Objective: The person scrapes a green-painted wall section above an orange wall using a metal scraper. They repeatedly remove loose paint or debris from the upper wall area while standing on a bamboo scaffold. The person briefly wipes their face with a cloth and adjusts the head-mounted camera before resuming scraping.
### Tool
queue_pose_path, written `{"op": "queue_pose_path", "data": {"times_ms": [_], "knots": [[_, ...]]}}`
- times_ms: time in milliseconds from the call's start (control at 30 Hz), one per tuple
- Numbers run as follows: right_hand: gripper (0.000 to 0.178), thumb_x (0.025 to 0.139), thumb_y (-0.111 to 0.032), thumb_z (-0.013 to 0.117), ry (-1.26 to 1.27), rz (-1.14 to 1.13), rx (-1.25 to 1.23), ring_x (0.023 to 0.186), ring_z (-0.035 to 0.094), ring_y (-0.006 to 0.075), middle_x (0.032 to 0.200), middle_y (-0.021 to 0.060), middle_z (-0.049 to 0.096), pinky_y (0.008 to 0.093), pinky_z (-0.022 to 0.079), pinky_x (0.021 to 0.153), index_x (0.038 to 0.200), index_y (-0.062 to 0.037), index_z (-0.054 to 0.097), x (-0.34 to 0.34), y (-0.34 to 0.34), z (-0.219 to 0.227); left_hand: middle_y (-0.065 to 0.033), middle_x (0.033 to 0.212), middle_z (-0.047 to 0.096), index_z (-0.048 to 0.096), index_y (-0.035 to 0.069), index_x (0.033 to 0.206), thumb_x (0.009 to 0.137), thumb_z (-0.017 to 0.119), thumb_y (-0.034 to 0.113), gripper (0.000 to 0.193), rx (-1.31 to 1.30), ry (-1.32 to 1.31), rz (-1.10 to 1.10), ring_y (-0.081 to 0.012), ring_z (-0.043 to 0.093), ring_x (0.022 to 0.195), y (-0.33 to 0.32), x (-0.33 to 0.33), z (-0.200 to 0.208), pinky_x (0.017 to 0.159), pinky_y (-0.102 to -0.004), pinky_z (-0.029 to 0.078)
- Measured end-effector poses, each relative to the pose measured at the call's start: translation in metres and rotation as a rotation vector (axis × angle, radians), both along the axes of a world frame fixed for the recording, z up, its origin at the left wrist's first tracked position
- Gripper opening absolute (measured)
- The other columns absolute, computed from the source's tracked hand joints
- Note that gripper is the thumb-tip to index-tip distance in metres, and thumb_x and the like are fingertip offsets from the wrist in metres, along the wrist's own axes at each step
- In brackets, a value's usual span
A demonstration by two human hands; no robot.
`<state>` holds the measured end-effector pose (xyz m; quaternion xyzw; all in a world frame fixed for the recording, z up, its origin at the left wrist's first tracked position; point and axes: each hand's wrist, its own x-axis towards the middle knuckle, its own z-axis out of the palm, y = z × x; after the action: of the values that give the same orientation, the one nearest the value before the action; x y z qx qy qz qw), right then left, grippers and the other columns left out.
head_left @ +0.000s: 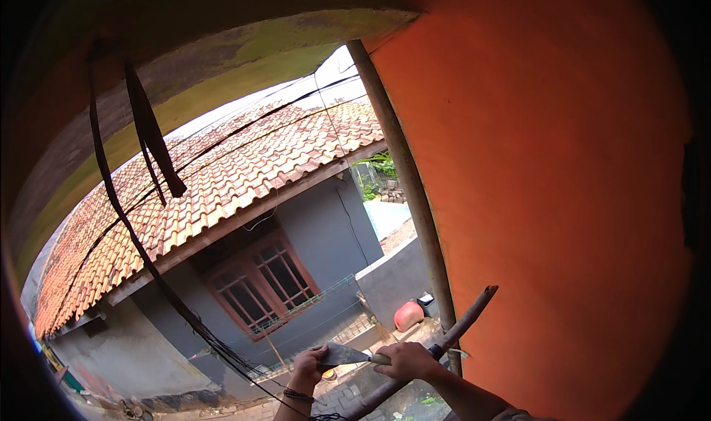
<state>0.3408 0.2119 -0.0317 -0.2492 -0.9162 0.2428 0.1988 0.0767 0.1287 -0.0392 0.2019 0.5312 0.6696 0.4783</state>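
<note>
Low in the middle of the view, both of my hands are on a putty knife (344, 355) with a grey metal blade and a pale handle. My right hand (406, 361) wraps round the handle. At the other end, my left hand (309, 365) pinches the broad end of the blade; a dark bracelet circles that wrist. A wooden pole (474, 316) slants behind my right hand and forearm, its cut end pointing up to the right.
An orange wall (548, 199) fills the right side, beside an upright pole (404, 162). Dark cables (141, 247) hang at left from a painted overhang (252, 58). Beyond stand a grey house with a tiled roof (222, 176), a low wall (400, 284) and a red container (408, 316).
</note>
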Motion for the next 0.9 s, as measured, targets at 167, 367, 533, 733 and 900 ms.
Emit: {"op": "queue_pose_path", "data": {"times_ms": [167, 367, 533, 733, 900], "knots": [[0.043, 0.078, -0.047, 0.056, -0.034, 0.014, -0.019, 0.089, 0.062, 0.0316, 0.094, 0.0149, 0.064, 0.0424, 0.048, 0.079, 0.106, -0.0146, 0.062, 0.0, -0.001, 0.002, -0.0088, 0.078, 0.061, 0.063, -0.004, 0.089, 0.086, 0.062, 0.027, 0.031, -0.202, 0.361, 0.12, -0.0175, 0.06, 0.066, -0.005, -0.024, -0.005, 0.054, -0.0304, 0.05], [0.044, 0.079, -0.047, 0.053, -0.15, 0.053, 0.01, 0.093, 0.061, 0.0295, 0.098, 0.0133, 0.063, 0.0418, 0.047, 0.082, 0.106, -0.0136, 0.06, -0.005, -0.013, 0.012, -0.0025, 0.06, 0.054, 0.065, 0.003, 0.082, 0.082, 0.064, 0.044, 0.042, -0.36, 0.37, -0.22, -0.0114, 0.047, 0.044, -0.015, -0.016, 0.007, 0.039, -0.0259, 0.037], [0.045, 0.078, -0.049, 0.053, -0.154, 0.035, 0.027, 0.094, 0.061, 0.0292, 0.098, 0.0131, 0.064, 0.0418, 0.047, 0.083, 0.106, -0.0137, 0.06, -0.01, -0.014, 0.008, -0.0008, 0.057, 0.051, 0.063, 0.002, 0.078, 0.085, 0.062, 0.041, 0.04, -0.385, 0.598, -0.21, -0.0096, 0.042, 0.041, -0.016, 0.001, 0.007, 0.037, -0.027, 0.033], [0.047, 0.074, -0.054, 0.057, -0.132, 0.005, -0.004, 0.093, 0.061, 0.0284, 0.096, 0.0092, 0.065, 0.039, 0.047, 0.082, 0.106, -0.0201, 0.063, -0.015, -0.012, 0.002, -0.0014, 0.058, 0.051, 0.061, 0.001, 0.075, 0.087, 0.06, 0.037, 0.038, -0.168, 0.518, -0.034, -0.0096, 0.039, 0.04, -0.011, -0.007, -0.015, 0.037, -0.0272, 0.03], [0.046, 0.075, -0.051, 0.058, -0.094, 0.003, 0.02, 0.088, 0.063, 0.0309, 0.092, 0.0125, 0.065, 0.0417, 0.049, 0.078, 0.108, -0.0181, 0.061, -0.017, -0.014, 0.003, -0.0003, 0.057, 0.05, 0.059, 0.001, 0.075, 0.09, 0.056, 0.032, 0.035, -0.031, 0.743, 0.156, -0.0085, 0.041, 0.044, -0.005, -0.028, -0.034, 0.04, -0.0269, 0.032]]}}
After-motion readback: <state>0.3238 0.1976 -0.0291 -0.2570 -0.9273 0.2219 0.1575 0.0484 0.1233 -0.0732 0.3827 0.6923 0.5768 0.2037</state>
